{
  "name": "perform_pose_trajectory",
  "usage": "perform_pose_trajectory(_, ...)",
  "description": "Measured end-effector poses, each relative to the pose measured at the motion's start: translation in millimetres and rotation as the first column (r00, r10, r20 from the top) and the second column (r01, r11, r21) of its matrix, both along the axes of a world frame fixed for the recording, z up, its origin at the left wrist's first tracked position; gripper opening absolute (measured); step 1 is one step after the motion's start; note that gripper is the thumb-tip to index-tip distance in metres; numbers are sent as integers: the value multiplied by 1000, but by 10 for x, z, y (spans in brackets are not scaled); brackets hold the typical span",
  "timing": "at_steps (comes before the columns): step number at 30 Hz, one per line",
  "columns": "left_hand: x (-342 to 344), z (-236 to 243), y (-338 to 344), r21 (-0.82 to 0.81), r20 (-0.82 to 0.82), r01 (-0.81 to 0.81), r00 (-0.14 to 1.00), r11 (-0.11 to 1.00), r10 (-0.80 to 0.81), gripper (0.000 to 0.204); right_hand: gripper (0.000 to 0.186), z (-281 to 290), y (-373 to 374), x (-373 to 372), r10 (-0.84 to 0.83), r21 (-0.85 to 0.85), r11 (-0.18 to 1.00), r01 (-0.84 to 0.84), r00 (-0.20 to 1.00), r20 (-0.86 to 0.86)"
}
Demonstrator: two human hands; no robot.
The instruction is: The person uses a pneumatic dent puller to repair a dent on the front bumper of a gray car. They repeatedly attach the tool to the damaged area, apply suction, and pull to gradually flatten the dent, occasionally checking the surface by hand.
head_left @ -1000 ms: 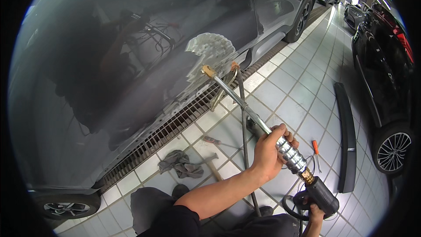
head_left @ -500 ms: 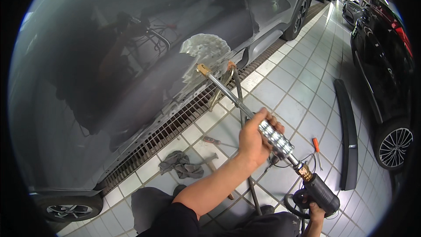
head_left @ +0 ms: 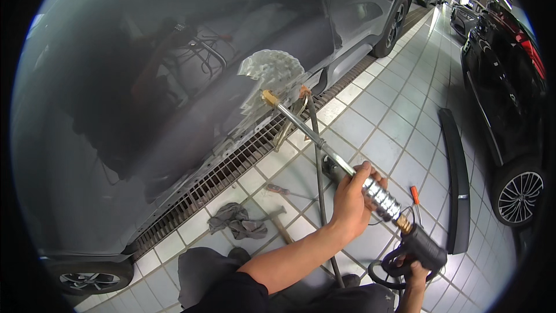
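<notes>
A slide-hammer dent puller (head_left: 307,130) runs from my hands to a grey car's lower door panel (head_left: 191,98). Its brass-coloured tip (head_left: 269,98) meets a sanded bare-metal patch (head_left: 278,69); whether it is fastened there I cannot tell. My left hand (head_left: 352,203) is wrapped round the ribbed chrome sliding weight (head_left: 382,199), thumb along the shaft. At the rear, my right hand (head_left: 416,275) grips the black pistol handle (head_left: 425,249), its fingers partly hidden. Beside the patch, a copper-coloured clamp (head_left: 305,91) with a thick dark cable (head_left: 315,122) sits at the door's lower edge.
A drain grate (head_left: 231,165) runs under the car's sill. On the tiles lie a grey cloth (head_left: 237,220), a hammer (head_left: 281,226), an orange-handled screwdriver (head_left: 414,194) and a long black trim strip (head_left: 457,179). A black car (head_left: 504,98) stands at the right.
My left hand and the sliding weight have moved back along the shaft toward the pistol handle. The brass tip stays at the bare-metal patch.
</notes>
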State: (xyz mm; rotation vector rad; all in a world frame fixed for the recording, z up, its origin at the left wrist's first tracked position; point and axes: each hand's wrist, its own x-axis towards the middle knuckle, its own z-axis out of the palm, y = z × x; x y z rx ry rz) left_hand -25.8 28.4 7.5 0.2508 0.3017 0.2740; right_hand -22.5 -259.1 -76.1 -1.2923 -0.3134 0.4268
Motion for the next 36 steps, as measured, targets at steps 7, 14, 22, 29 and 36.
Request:
perform_pose_trajectory(7,3,19,16,-5,72,84,994,996,-84,17,68,-122,-199,-213,-70,-115,990,78,995,68)
perform_pose_trajectory(14,53,4,92,-7,75,81,994,997,-80,21,67,-99,-181,-173,-40,-136,989,49,997,66)
perform_pose_trajectory(22,204,116,415,-47,12,-83,996,995,84,23,69,90,-77,-130,-50,-132,989,61,995,88)
perform_pose_trajectory(29,-19,-188,-777,20,43,102,994,995,-103,17,60,-115,-908,-19,-201,-23,979,202,979,48)
perform_pose_trajectory(36,127,-138,-614,-33,7,178,984,983,-178,22,73,10,-675,-346,-249,-171,949,265,962,112)
